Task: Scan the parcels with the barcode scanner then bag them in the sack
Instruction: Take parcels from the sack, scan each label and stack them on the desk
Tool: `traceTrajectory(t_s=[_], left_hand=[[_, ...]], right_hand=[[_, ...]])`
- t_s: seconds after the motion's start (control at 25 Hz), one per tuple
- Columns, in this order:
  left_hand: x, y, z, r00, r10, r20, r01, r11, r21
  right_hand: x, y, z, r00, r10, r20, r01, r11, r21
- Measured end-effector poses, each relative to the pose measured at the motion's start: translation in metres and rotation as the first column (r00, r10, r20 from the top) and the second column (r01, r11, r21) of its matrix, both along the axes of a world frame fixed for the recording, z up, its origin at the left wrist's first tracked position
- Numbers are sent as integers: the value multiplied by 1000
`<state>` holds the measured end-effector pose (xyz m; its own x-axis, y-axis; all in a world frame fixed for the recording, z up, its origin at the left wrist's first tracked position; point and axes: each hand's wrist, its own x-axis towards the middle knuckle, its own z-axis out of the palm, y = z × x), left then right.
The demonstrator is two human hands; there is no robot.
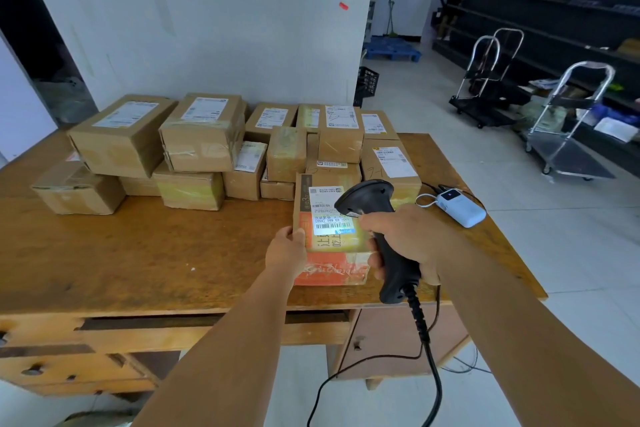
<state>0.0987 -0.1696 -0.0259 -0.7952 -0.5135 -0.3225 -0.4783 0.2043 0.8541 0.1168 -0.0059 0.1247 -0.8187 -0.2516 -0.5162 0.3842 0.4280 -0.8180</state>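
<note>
**Parcel under the scanner light**

While lit by the scan beam on its white label, lies flat near the front edge of the wooden desk [138,253]: an orange-and-tan parcel [330,239], taped along its near side. Gripped at its left edge by the left hand [285,250], thumb on top, fingers curled down over the side. Just right of that grip, held above the parcel: a black barcode scanner [381,229], its handle wrapped fully by the right hand [403,236], head pointed down at the label. Trailing from the handle's base, down past the desk front: a coiled black cable [420,322]. Beyond both grips, stacked across the back of the desk: many brown cardboard parcels [204,135] with white labels. Right of the scanner hand, near the desk's edge: a white power bank [460,208] with a cord. Farther right, on the tiled floor: platform trolleys [568,135] and dark shelving [554,10].
</note>
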Motion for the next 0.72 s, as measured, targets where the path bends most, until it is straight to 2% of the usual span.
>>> traceTrajectory(t_s=[0.32,0.4,0.48,0.56,0.64,0.72], left_hand=[[-1,0,-3,1000,8,8,-8,1000,-3],[-3,0,-6,999,5,36,-6,1000,17],[-3,-1,-7,998,-1,57,-1,999,34],[-3,0,-10,997,6,81,-11,998,64],[-2,0,-15,994,26,103,-44,984,175],[1,0,-22,990,91,110,-125,926,357]], right_hand=[[-16,-2,-16,999,-4,-47,3,1000,-6],[-24,-4,-35,989,-49,-138,52,998,19],[-34,-5,-59,960,-72,-269,106,988,115],[-42,-7,-83,941,-78,-328,139,976,167],[-46,-10,-104,935,-88,-344,151,975,161],[-48,-10,-115,929,-101,-356,167,973,159]])
